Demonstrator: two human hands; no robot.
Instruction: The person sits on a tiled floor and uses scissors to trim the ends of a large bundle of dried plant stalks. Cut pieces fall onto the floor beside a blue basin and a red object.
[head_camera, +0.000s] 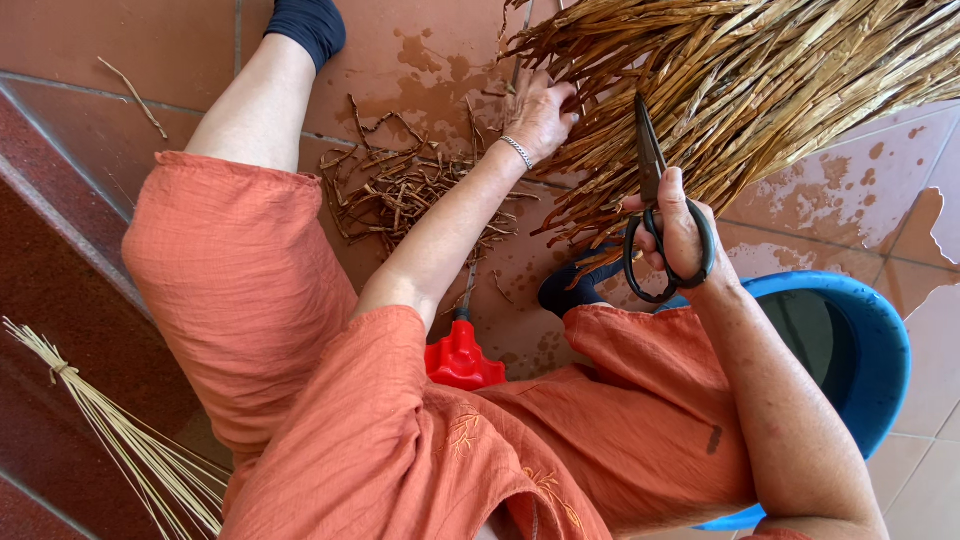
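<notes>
Cutting is the step in hand, I think: the big bundle of dry brown leaves (740, 90) lies across the top of the wet red tile floor (150, 50), and the black scissors (655, 200) point up into its ragged ends.

The blue tub (880, 350) sits close by the right arm, so that side looks tight. The left side has more room, out past the orange trouser knee (240, 260).

A heap of short brown cut bits (400, 190) lies on the floor between the legs, just below the bundle. A thin sheaf of pale straws (120, 430) lies well apart, at the lower left. A small red knob (460, 360) stands near the lap.

The left hand (535, 115) rests on the leaves, fingers curled into them. The right hand (680, 235) has its fingers hooked through the scissor loops, and the blades look closed.

The next snip seems to call for opening the blades and keeping the left fingers out of their way.
</notes>
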